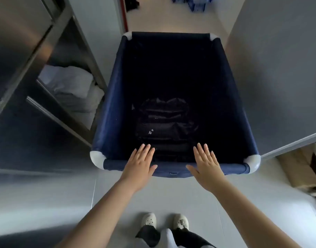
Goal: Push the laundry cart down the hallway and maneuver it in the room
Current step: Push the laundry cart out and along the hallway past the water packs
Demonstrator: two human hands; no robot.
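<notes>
The laundry cart [110,111] is a deep navy fabric bin with white corner caps, standing right in front of me in a narrow passage. A dark bundle of cloth [164,122] lies at its bottom. My left hand [141,163] is flat over the near rim, left of centre, fingers spread. My right hand [205,165] is flat over the same rim, right of centre, fingers apart. Neither hand is curled around the rim; whether the palms press on it I cannot tell.
A steel shelf rack [51,56] with white folded linen [73,83] stands close on the left. A grey door or wall [275,77] flanks the cart on the right, with cardboard boxes [296,170] behind it. Blue bottle packs [193,2] lie on the floor far ahead.
</notes>
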